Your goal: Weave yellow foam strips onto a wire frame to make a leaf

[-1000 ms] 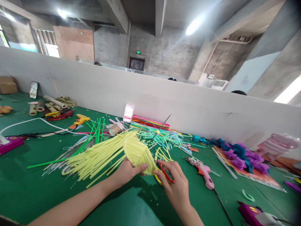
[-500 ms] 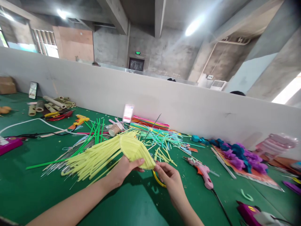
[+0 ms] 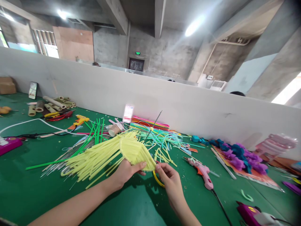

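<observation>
A fan-shaped yellow piece [image 3: 135, 152], built of fuzzy pipe cleaners laid side by side, is raised a little above the green table. My left hand [image 3: 128, 172] grips its lower edge, thumb on top and fingers underneath. At the right tip, my right hand [image 3: 167, 174] pinches the end between thumb and forefinger; what exactly lies in the pinch is hidden. Loose yellow pipe cleaners [image 3: 94, 160] spread leftward behind my left hand. A yellow curved handle [image 3: 158, 179] shows just beyond my right fingers.
A pink glue gun [image 3: 202, 172] lies to the right, a yellow glue gun [image 3: 81, 120] back left. Green pipe cleaners [image 3: 97, 135], bamboo pieces [image 3: 57, 103] and pliers [image 3: 57, 116] lie left. Purple and blue fuzzy shapes [image 3: 242, 157] sit right. A white partition [image 3: 94, 88] bounds the table.
The right tip of the yellow piece has dipped slightly, and my left thumb has shifted a bit right along it. My right hand stays at the tip.
</observation>
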`<state>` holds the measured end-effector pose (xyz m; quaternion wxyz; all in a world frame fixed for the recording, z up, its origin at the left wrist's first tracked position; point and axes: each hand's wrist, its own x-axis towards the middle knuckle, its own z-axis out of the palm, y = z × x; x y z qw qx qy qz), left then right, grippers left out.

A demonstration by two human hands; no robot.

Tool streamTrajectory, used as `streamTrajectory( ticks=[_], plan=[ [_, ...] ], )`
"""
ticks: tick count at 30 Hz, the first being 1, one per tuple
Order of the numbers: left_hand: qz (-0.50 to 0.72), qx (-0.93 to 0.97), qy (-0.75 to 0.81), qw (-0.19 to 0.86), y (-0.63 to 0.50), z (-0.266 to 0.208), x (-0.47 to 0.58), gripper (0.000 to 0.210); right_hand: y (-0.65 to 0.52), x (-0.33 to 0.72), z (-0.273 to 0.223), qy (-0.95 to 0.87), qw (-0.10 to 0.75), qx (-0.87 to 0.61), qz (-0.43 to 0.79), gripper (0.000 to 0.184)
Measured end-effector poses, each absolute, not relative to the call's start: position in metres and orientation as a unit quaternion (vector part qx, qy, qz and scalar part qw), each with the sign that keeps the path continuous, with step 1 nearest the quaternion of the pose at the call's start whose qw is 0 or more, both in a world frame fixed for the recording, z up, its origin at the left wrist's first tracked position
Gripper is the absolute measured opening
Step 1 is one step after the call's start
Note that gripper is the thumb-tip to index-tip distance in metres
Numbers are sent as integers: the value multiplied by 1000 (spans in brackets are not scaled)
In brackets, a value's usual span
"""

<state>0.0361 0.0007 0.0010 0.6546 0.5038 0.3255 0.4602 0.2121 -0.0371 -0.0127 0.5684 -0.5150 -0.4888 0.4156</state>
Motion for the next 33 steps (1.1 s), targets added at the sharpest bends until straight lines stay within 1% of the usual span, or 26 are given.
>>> streamTrajectory(
  ticks=[9,15,21,28,31,33],
  plan=[
    [465,493,327,659,4,6,33,42,-37,212,-11,-477,562,-516,435,36],
    [469,491,327,658,7,7,31,46,-36,211,-10,-449,569,-517,454,39],
    [456,496,320,666,6,4,31,42,-36,211,-13,-498,552,-515,426,36],
    [446,508,315,666,5,1,33,39,-39,211,-14,-519,555,-514,399,34],
    [457,485,314,676,6,-1,34,41,-40,210,-12,-520,551,-519,395,35],
    [477,444,307,694,9,-2,35,43,-38,211,-12,-537,530,-529,390,37]
  ],
)
